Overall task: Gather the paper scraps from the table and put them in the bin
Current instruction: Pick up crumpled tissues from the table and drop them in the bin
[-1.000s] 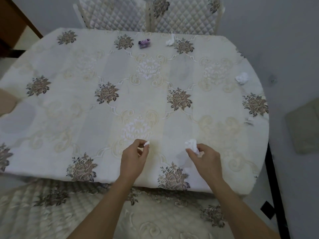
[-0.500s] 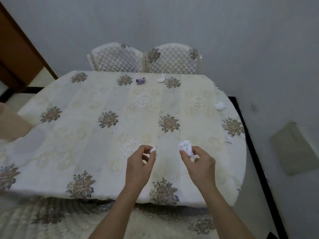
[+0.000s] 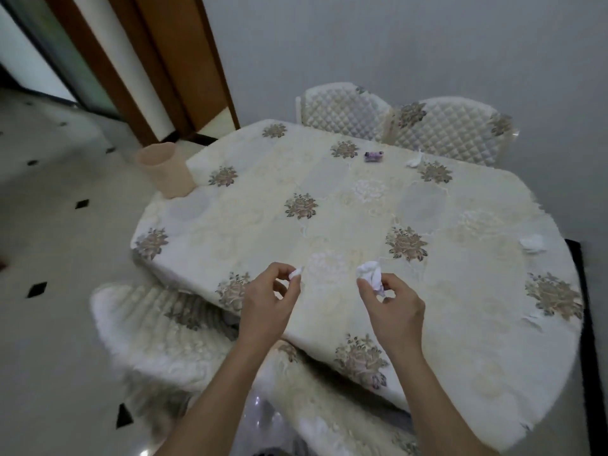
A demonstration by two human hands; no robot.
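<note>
My view has swung left since a moment ago: the wooden door frame [image 3: 184, 60] and a stretch of tiled floor [image 3: 49, 258] have come into sight, and the bin [image 3: 164, 169], only a sliver at the left edge before, now shows whole. My hands hold the same scraps as before, above the near edge of the table [image 3: 362, 209].

My left hand [image 3: 268, 304] has its fingers [image 3: 294, 286] pinched together on a small paper scrap [image 3: 295, 273]. My right hand [image 3: 393, 307] has its fingers [image 3: 365, 287] clamped on a larger crumpled scrap [image 3: 371, 273].

The bin is a pale peach tub, upright on the floor at the table's far left corner, its side partly hidden by the hanging tablecloth. It is well apart from both hands, with the left part of the table lying between.

More scraps lie on the flowered cloth: a white wad [image 3: 533, 243] near the right edge, another bit [image 3: 414, 162] at the far side just in front of the chairs, and what looks like a flat piece [image 3: 531, 322] at the near right rim, too blurred to be sure. A small purple thing [image 3: 373, 156] sits near the far edge; I cannot tell what it is.

Two quilted chairs [image 3: 342, 103] stand behind the table against the grey wall [image 3: 394, 37]. A covered chair [image 3: 158, 324] is tucked in by my left arm.
</note>
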